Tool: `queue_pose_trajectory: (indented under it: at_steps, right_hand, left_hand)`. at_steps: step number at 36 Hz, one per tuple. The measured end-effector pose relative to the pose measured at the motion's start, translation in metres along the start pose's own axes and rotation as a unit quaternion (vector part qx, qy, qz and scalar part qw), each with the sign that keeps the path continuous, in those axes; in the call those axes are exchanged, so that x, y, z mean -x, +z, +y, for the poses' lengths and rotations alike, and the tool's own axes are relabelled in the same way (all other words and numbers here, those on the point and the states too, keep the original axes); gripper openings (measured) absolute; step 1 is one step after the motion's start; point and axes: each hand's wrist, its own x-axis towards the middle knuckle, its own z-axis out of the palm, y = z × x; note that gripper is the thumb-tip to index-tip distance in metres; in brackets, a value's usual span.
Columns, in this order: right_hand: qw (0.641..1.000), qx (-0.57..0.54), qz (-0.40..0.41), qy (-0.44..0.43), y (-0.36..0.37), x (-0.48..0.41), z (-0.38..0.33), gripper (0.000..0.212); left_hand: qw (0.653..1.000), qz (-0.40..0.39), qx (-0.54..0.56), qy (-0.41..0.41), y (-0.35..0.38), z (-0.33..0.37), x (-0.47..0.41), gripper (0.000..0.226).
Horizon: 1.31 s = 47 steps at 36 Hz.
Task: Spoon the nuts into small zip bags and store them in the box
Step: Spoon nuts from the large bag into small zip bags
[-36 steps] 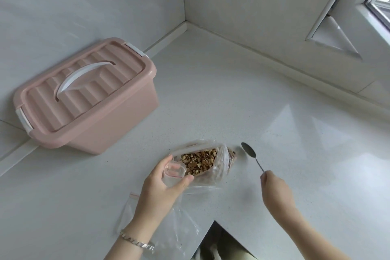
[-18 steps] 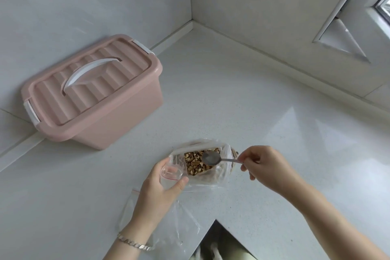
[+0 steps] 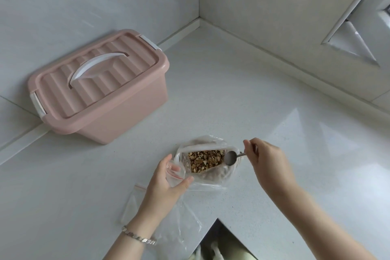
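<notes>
Fingers [image 3: 250, 150] of the right hand [image 3: 268, 160] pinch the spoon [image 3: 231, 157] by its handle. Its bowl, over the middle of the nuts [image 3: 205, 159] half a second ago, now sits at the right rim of the open nut bag [image 3: 211, 177]. The left hand [image 3: 166, 188] still curls round the small zip bag [image 3: 176, 172], against the nut bag's left side. Spare bags [image 3: 130, 202] lie nearer than the nut bag, beside the worktop's [image 3: 274, 122] notched edge. The box [image 3: 101, 88], lid on, stands well left and beyond the nut bag. To the nut bag's right, the worktop runs on to the wall.
</notes>
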Motion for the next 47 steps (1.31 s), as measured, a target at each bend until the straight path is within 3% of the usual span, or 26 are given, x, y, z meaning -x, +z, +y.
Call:
queue_pose_trajectory:
  at_steps: [4, 8, 15, 25, 27, 36, 47]
  right_hand:
    - [0.999, -0.023, -0.038, 0.006, 0.018, 0.004, 0.007, 0.033]
    - [0.982, -0.154, -0.041, 0.101, 0.031, 0.009, 0.016, 0.026]
    - [0.878, -0.371, -0.036, 0.300, 0.047, 0.020, 0.046, 0.024]
    - [0.769, -0.503, -0.042, 0.392, 0.044, 0.033, 0.059, 0.032]
    - [0.761, -0.516, -0.045, 0.392, 0.041, 0.032, 0.060, 0.033]
    - [0.809, -0.490, -0.026, 0.323, 0.004, 0.017, 0.044, 0.038]
    - [0.931, -0.345, -0.018, 0.118, -0.030, 0.004, -0.009, 0.034]
  left_hand:
    - [1.000, -0.017, 0.009, -0.005, 0.002, 0.003, 0.002, 0.069]
    - [1.000, -0.003, 0.025, -0.015, 0.000, 0.010, 0.001, 0.063]
    - [0.999, 0.009, 0.037, -0.022, 0.000, 0.019, -0.001, 0.055]
    - [1.000, 0.021, 0.001, 0.004, 0.009, 0.022, -0.003, 0.054]
    - [1.000, 0.016, -0.005, 0.002, 0.011, 0.023, -0.004, 0.054]
    - [0.998, -0.013, -0.063, 0.027, 0.025, 0.010, -0.016, 0.048]
    - [0.991, -0.001, -0.091, 0.100, 0.037, 0.019, -0.023, 0.043]
